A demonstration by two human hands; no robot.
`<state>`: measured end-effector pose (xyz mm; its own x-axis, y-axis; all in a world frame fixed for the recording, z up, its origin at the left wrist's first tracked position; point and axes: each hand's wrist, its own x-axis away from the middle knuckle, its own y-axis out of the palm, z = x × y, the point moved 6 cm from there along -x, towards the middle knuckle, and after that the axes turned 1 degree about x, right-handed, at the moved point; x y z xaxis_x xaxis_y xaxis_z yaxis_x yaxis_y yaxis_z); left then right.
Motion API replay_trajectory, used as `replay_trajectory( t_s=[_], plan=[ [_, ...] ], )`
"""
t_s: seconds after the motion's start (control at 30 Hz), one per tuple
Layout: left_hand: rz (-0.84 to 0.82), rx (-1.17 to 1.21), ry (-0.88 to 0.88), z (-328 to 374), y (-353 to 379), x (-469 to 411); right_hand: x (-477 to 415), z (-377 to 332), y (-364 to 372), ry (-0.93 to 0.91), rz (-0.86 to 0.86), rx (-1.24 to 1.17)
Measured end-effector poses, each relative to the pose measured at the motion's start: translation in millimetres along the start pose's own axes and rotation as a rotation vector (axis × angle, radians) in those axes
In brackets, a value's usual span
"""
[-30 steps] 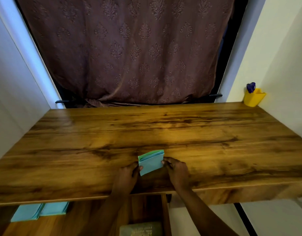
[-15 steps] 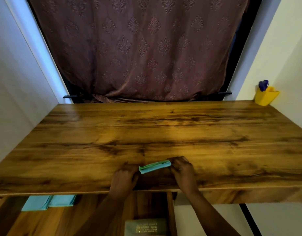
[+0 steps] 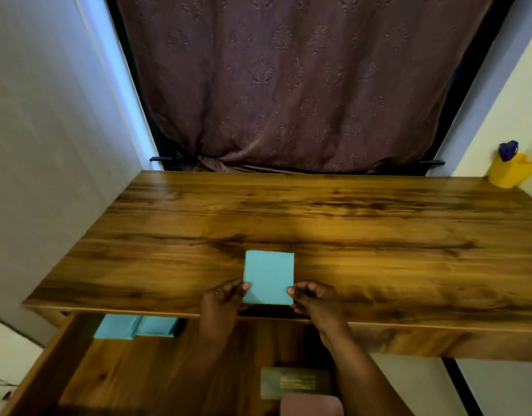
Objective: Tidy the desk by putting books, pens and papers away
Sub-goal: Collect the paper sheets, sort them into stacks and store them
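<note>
A heavy brown curtain [image 3: 288, 85] with an embossed floral pattern is hanging behind a broad wood-grain desk [image 3: 378, 229], its glossy rectangular top streaked with dark veins. Beneath the front edge, a wooden drawer [image 3: 123, 376] is standing open, holding flat turquoise papers [image 3: 135, 327] at its far left and a dark rectangular book [image 3: 294, 382] with gold lettering nearer the person. The person's left hand [image 3: 221, 301] and right hand [image 3: 315, 298] are pinching the lower corners of a square, smooth turquoise paper stack [image 3: 268, 274] above the desk's near edge, thumbs on top. Whether it is touching the wood cannot be told. A yellow plastic holder [image 3: 512, 172] is sitting in the far right corner, something purple [image 3: 508, 150] poking out.
</note>
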<state>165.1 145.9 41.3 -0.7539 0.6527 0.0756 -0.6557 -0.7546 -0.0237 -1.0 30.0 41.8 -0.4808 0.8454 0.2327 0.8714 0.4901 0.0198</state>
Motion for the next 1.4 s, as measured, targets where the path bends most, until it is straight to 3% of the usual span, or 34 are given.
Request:
replay_trajectory(
  t_s=[0.2,0.43,0.6,0.7,0.8,0.87,1.1,1.27,1.4],
  plan=[
    [0.064,-0.078,-0.011,5,-105,15,40,8,95,0.059,-0.053,-0.035],
    [-0.002,-0.091,-0.139,-26,-234,36,97,45,207,0.177,-0.082,-0.034],
    [0.006,-0.376,-0.055,-38,-308,55,125,85,274,0.264,-0.098,0.005],
    [-0.022,-0.832,0.038,-34,-337,58,130,107,299,0.358,-0.07,0.008],
    [-0.05,-1.112,0.192,-45,-360,51,125,130,315,0.457,-0.061,0.077],
    [-0.104,-1.182,0.162,-62,-370,49,120,143,325,0.528,-0.06,0.107],
    [-0.099,-1.165,0.135,-73,-374,54,95,164,347,0.539,-0.041,0.204],
    [-0.101,-1.157,0.144,-73,-373,53,80,165,353,0.439,0.021,0.513],
    [-0.113,-1.169,0.149,-74,-373,53,75,162,359,0.41,0.021,0.587]
  ],
)
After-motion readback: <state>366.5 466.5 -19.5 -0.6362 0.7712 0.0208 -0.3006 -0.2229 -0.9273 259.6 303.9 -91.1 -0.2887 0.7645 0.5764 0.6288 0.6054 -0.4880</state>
